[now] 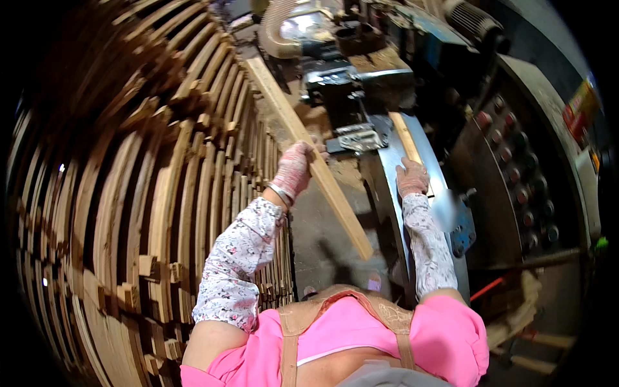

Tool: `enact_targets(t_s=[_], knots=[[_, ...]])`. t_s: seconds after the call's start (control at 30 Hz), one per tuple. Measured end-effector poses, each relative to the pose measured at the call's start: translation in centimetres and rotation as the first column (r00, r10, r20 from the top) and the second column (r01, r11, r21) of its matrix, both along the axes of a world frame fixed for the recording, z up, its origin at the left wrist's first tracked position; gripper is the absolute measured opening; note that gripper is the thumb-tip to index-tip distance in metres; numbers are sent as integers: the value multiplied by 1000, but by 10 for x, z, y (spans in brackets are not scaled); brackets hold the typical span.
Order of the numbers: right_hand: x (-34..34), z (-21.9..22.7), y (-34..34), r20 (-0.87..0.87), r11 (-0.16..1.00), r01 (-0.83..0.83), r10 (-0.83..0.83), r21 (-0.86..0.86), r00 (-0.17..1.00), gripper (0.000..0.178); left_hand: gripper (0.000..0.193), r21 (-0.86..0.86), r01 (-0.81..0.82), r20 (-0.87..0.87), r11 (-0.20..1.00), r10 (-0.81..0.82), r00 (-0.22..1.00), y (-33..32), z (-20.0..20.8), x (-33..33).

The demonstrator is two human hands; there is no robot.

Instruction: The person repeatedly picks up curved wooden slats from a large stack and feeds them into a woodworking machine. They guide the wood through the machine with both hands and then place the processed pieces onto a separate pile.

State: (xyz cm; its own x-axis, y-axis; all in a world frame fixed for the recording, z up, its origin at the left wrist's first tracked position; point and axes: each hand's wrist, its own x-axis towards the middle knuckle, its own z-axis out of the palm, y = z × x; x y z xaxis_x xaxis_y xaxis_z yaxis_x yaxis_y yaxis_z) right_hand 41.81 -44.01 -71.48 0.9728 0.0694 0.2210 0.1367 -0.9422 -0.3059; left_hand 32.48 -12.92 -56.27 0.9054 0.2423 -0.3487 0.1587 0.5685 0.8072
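My left hand (294, 169), in a pale pink work glove, is closed around a long wooden strip (338, 200). The strip is held in the air at a slant, its far end near the machine and its near end above the floor. On the right, my gloved right hand (412, 177) rests over a second wooden strip (404, 134), which lies lengthwise on the metal machine bed (393, 187). The fingers are bent over this strip's near part, and its far end points at the machine's metal guide (360, 138).
Tall stacks of wooden strips (161, 193) fill the left side. A woodworking machine (367, 71) with a ribbed hose (277, 32) stands ahead. To the right is a control panel (516, 168) with rows of round buttons. Sawdust (345, 174) lies on the floor.
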Motion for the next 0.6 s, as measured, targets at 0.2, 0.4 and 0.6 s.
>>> enact_targets(t_s=[0.2,0.4,0.6], knots=[[-90,92,103,-289,262,129,791,956,539,40,42,584,141,87,800,-234,968,4,49,10],[-131,71,-54,-352,655,68,313,752,882,38,61,655,490,-559,-575,68,826,75,315,-48],[-238,-34,-138,25,979,157,-155,-127,988,42,81,590,716,-263,-373,750,607,271,392,-165]])
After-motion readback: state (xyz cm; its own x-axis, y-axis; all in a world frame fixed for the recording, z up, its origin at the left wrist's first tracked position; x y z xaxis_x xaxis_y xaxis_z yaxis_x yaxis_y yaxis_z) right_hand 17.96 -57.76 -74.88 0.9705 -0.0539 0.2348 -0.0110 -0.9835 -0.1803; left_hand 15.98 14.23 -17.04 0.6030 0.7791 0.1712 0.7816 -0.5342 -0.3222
